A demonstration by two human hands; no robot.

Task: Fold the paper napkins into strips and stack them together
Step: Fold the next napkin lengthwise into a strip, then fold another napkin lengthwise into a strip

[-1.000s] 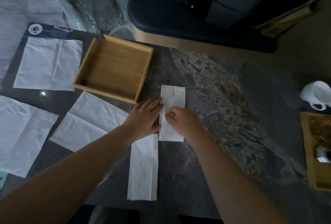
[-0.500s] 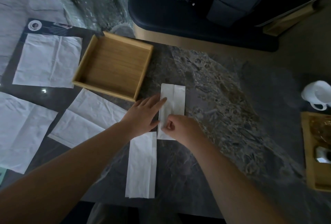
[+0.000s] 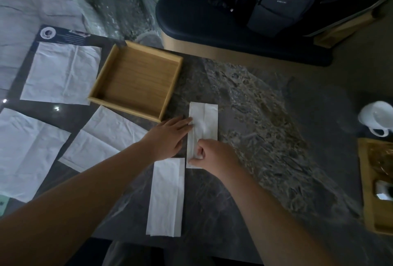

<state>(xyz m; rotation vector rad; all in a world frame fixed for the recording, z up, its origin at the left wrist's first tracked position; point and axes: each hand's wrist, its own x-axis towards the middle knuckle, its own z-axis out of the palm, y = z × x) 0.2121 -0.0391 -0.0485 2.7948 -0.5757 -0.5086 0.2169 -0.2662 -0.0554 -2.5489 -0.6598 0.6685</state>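
Change: the right hand (image 3: 212,155) has slid from the middle of the folded napkin (image 3: 207,121) down to its near end, while the left hand (image 3: 168,138) stays at the left edge.
Left fingers: straight, tips pressing that edge flat.
Right fingers: curled, pinching the near end.
Napkin's place: on the marble table (image 3: 265,138), just beyond the finished strip (image 3: 167,197), near the wooden tray (image 3: 136,80).
Meaning: the crease looks nearly run full length; stacking probably comes next. Three flat napkins (image 3: 110,138) wait at left.

A folded napkin (image 3: 207,116) lies just right of the tray (image 3: 136,82), another strip (image 3: 167,197) nearer me, three flat napkins (image 3: 61,74) left, a cup (image 3: 377,115) far right.
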